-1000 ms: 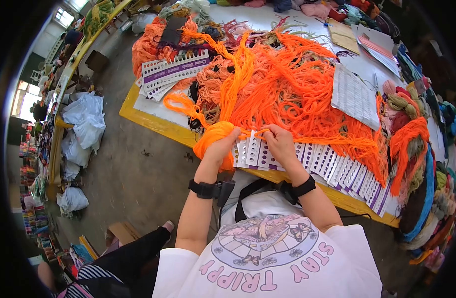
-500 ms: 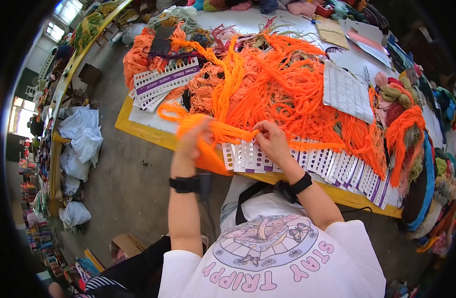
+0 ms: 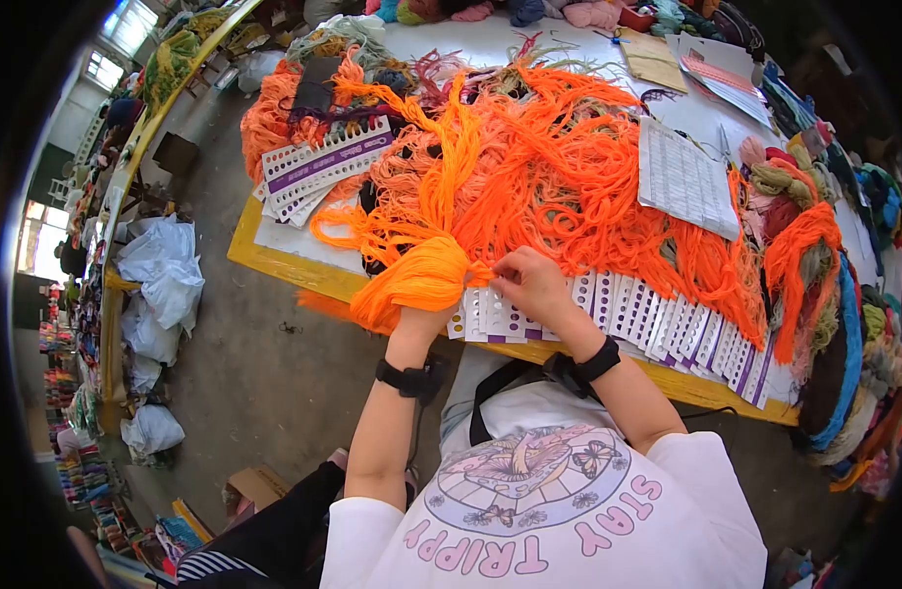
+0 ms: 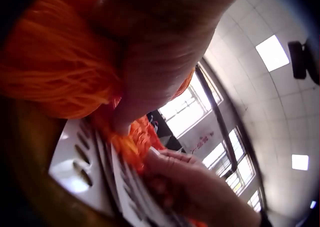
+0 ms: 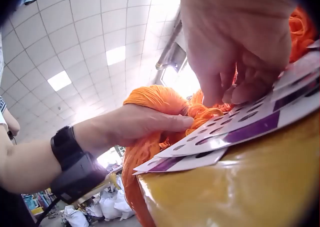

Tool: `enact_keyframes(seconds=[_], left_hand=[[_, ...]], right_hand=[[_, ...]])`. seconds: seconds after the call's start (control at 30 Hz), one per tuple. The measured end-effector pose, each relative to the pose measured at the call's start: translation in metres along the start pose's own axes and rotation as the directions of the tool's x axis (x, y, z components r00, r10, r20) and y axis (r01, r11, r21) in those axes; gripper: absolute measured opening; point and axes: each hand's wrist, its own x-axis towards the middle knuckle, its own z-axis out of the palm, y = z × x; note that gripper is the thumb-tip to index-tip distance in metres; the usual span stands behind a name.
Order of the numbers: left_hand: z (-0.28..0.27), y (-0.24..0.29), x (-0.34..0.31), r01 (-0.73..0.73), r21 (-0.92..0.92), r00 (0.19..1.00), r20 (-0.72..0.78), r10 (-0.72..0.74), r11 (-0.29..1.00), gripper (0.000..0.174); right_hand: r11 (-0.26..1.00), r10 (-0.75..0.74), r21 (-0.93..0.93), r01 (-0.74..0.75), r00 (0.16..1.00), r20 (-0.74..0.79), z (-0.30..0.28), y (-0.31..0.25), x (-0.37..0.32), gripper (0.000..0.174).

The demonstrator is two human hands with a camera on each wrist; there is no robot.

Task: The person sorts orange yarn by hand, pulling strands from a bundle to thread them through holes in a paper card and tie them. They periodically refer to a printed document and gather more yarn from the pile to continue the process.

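Note:
My left hand (image 3: 423, 322) grips a skein of bright orange yarn (image 3: 411, 278), which drapes over the back of the hand. In the right wrist view, the left thumb lies along the skein's narrow end, where the strands bunch together. My right hand (image 3: 537, 287) pinches strands from that end between thumb and fingertips, just to the right of the left hand. Below both hands lie white cards with rows of holes and purple bands (image 5: 235, 129), overlapping along the table's edge. A large tangle of orange yarn (image 3: 578, 177) spreads behind the hands.
The table (image 3: 696, 395) has a yellow front edge. A printed sheet (image 3: 686, 177) lies on the yarn at the right. A thread color card (image 3: 323, 157) lies at the left. Skeins in many colors hang off the right side; white plastic bags (image 3: 161, 260) sit on the floor.
My left hand swung left with the skein, stretching the strands, then came back beside the right hand, wrapping yarn over itself. The right hand stays nearly in place, pinching the strands.

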Motion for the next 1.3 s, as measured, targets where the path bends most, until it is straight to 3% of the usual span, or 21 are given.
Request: enact_keyframes(seconds=[0.03, 0.1, 0.13, 0.23, 0.3, 0.4, 0.47, 0.53, 0.57, 0.6, 0.63, 0.67, 0.73, 0.8, 0.87, 0.93, 1.07, 1.2, 1.3], left_hand=[[0.000, 0.004, 0.000, 0.134, -0.202, 0.991, 0.030, -0.130, 0.970, 0.018], [-0.001, 0.000, 0.001, -0.070, -0.087, 0.997, -0.026, 0.067, 0.994, 0.018], [-0.002, -0.002, 0.002, -0.168, -0.024, 0.985, -0.047, 0.167, 0.985, 0.019], [-0.007, -0.006, 0.007, -0.061, -0.242, 0.993, 0.084, 0.084, 0.968, 0.021], [-0.016, 0.001, 0.008, 0.070, -0.189, 0.982, 0.185, -0.035, 0.979, 0.020], [-0.010, -0.011, 0.004, 0.129, -0.184, 0.969, 0.232, -0.085, 0.974, 0.017], [0.001, -0.034, 0.002, 0.011, 0.017, 0.996, 0.087, -0.013, 1.000, 0.019], [-0.002, -0.057, 0.001, -0.116, 0.470, 0.969, -0.139, 0.203, 0.875, 0.027], [-0.008, -0.064, -0.001, 0.023, 0.325, 0.947, -0.309, 0.083, 0.945, 0.030], [-0.018, -0.066, -0.003, 0.143, 0.154, 0.889, -0.455, -0.059, 0.978, 0.034], [-0.027, -0.068, -0.005, 0.238, -0.033, 0.794, -0.569, -0.214, 0.971, 0.037], [-0.037, -0.070, -0.009, 0.300, -0.319, 0.767, -0.479, -0.426, 0.899, 0.040], [-0.075, -0.055, -0.012, 0.366, -0.773, 0.680, -0.158, -0.716, 0.518, 0.045], [-0.109, -0.011, -0.009, 0.245, -0.921, 0.791, 0.010, -0.612, 0.302, 0.050], [-0.123, 0.012, -0.004, 0.183, -0.981, 0.900, 0.140, -0.412, 0.066, 0.052], [-0.126, 0.042, 0.005, 0.177, -0.981, 0.941, 0.146, -0.304, 0.076, 0.053], [-0.126, 0.089, 0.020, 0.151, -0.962, 0.981, 0.117, -0.154, 0.226, 0.050], [-0.129, 0.116, 0.029, 0.149, -0.926, 0.988, 0.123, -0.096, 0.346, 0.048], [-0.129, 0.125, 0.033, 0.169, -0.956, 0.983, 0.145, -0.111, 0.241, 0.046]], right_hand=[[0.999, -0.029, -0.044, 0.028, 0.999, -0.028, 0.001, 0.000, 0.000, 0.012], [0.988, -0.089, -0.131, 0.078, 0.993, -0.076, 0.005, -0.002, -0.002, 0.010], [0.997, -0.068, -0.050, 0.063, 0.992, -0.109, 0.007, -0.001, -0.002, 0.010], [0.988, 0.018, 0.157, 0.005, 0.989, -0.150, 0.013, 0.004, -0.005, 0.011], [0.969, 0.091, 0.239, -0.063, 0.990, -0.108, 0.013, 0.004, -0.007, 0.012], [0.993, 0.026, 0.117, -0.013, 0.993, -0.113, 0.009, -0.001, -0.006, 0.014], [1.000, 0.005, 0.004, -0.005, 0.993, -0.122, 0.006, -0.012, -0.004, 0.014], [0.994, -0.041, -0.109, 0.026, 0.990, -0.134, 0.006, -0.015, -0.005, 0.016], [0.985, -0.078, -0.163, 0.054, 0.986, -0.144, 0.007, -0.015, -0.005, 0.018], [0.973, -0.119, -0.216, 0.084, 0.981, -0.151, 0.008, -0.016, -0.004, 0.020], [0.986, -0.069, -0.157, 0.050, 0.990, -0.122, 0.007, -0.017, -0.003, 0.021], [0.996, -0.022, -0.093, 0.014, 0.996, -0.086, 0.004, -0.018, -0.002, 0.022], [0.998, 0.060, 0.008, -0.060, 0.998, -0.003, 0.000, -0.019, 0.003, 0.021], [0.988, 0.132, 0.075, -0.138, 0.988, 0.084, -0.003, -0.026, 0.013, 0.020], [0.947, 0.009, 0.318, -0.042, 0.995, 0.103, -0.011, -0.055, 0.023, 0.016], [0.844, -0.123, 0.532, 0.062, 0.989, 0.080, -0.020, -0.096, 0.031, 0.016], [0.596, -0.063, 0.791, -0.137, 0.974, 0.216, -0.043, -0.141, 0.033, 0.019], [0.511, -0.035, 0.852, -0.116, 0.987, 0.155, -0.060, -0.139, 0.028, 0.017], [0.483, 0.012, 0.870, -0.100, 0.994, 0.107, -0.071, -0.131, 0.024, 0.014]])
